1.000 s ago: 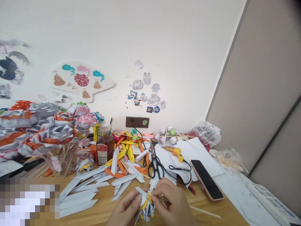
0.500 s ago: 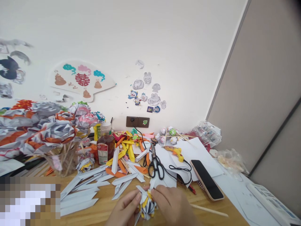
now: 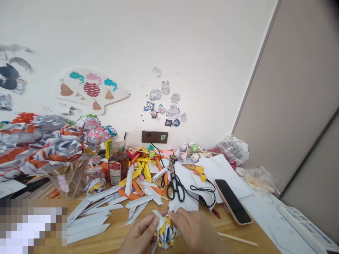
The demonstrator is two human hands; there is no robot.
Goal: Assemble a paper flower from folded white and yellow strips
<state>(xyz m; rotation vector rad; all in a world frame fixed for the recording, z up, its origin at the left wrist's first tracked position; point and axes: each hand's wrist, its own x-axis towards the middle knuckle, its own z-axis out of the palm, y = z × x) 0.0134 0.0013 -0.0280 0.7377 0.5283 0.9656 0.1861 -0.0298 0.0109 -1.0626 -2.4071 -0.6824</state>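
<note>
Head view, the only one supplied. Clock positions are taken from the paper flower (image 3: 166, 235), which sits at six o'clock of the frame, between both hands and above a wooden table (image 3: 116, 229). It is white with yellow petals, and dark patches show among its folds.

Left hand (image 3: 143, 231): at nine o'clock, nearly closed, thumb and fingers gripping the flower's edge. Right hand (image 3: 189, 227): at two to three o'clock, fingers curled in, tips pinching the flower's upper rim; some of its fingers are hidden.

A wooden stick (image 3: 238, 239) shows beyond the right hand at three o'clock; whether it joins the flower cannot be told, the hand covering that part.

Surroundings: black-handled scissors (image 3: 175, 188) at twelve; a yellow glue gun (image 3: 199, 171) at one, lying on white paper (image 3: 225, 169); a phone (image 3: 233, 201) at two, screen up; white folded strips (image 3: 90, 229) at nine; a cup (image 3: 72, 180) of sticks at ten, beneath large paper flowers (image 3: 62, 148); a bottle (image 3: 118, 164) standing upright towards eleven, beside yellow and orange folded strips (image 3: 147, 171)
</note>
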